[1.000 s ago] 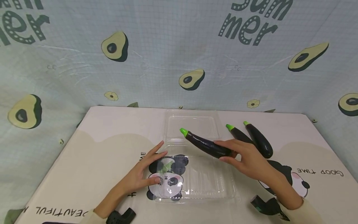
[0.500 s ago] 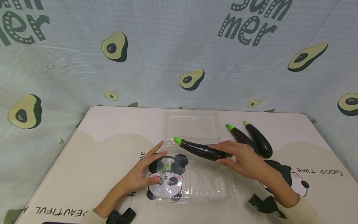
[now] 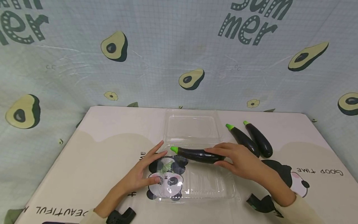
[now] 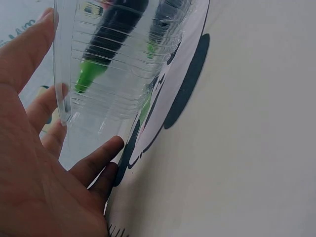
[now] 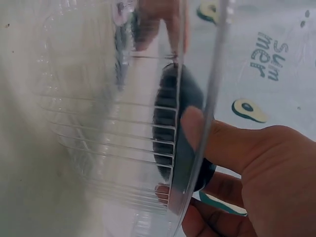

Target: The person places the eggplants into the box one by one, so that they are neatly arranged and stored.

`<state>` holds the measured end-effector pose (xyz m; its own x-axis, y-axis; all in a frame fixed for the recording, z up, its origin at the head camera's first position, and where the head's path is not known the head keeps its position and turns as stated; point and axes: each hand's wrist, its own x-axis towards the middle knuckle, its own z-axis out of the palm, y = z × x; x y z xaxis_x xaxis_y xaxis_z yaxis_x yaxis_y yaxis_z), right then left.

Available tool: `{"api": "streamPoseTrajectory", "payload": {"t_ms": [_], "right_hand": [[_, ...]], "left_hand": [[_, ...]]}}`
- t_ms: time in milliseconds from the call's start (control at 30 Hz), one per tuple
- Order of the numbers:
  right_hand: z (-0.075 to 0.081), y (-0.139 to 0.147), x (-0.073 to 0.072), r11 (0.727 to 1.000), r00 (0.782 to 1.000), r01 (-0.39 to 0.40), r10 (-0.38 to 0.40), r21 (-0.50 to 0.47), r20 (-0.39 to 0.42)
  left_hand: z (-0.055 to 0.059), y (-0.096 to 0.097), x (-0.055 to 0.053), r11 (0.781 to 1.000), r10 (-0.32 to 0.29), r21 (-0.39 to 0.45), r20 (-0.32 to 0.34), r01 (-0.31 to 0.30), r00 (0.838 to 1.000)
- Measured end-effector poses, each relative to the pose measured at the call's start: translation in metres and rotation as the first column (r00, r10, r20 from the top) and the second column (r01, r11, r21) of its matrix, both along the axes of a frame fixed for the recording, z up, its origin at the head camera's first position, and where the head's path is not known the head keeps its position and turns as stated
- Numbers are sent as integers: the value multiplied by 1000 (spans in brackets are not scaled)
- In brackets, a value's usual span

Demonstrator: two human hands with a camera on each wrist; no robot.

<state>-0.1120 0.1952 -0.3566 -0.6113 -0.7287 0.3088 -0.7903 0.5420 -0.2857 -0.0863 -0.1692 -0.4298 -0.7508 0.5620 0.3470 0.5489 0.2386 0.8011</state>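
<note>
An eggplant (image 3: 195, 155) with a bright green stem end lies crosswise over the back part of a clear plastic clamshell box (image 3: 207, 186). My right hand (image 3: 240, 160) grips its thick dark end between thumb and fingers, also seen in the right wrist view. The stem points left. At the box's left side, my left hand (image 3: 139, 174) rests with fingers spread, thumb and fingertips at the rim. In the left wrist view the green tip (image 4: 89, 74) shows through the clear wall. Whether the eggplant touches the box floor I cannot tell.
The box's clear lid (image 3: 193, 126) lies folded back behind it. Two more eggplants (image 3: 246, 141) (image 3: 258, 140) lie side by side at the right. A patterned cloth wall (image 3: 156, 56) rises behind the table.
My right hand has carried the eggplant left and toward me, down over the box, and it has turned from slanted to nearly level across. My left hand has stayed in place.
</note>
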Motion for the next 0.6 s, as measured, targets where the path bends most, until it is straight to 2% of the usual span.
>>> {"api": "streamPoseTrajectory", "payload": {"t_ms": [200, 433, 600], "right_hand": [[0, -2, 0, 999, 1000, 4, -3, 50, -23], [-3, -4, -2, 997, 997, -38, 43, 71, -67], [-5, -6, -1, 996, 996, -15, 23, 88, -81]], "left_hand": [[0, 0, 1, 1000, 6, -10, -10, -6, 1000], [1, 0, 1, 1000, 11, -15, -11, -11, 1000], [1, 1, 2, 1000, 17, -19, -10, -18, 1000]]}}
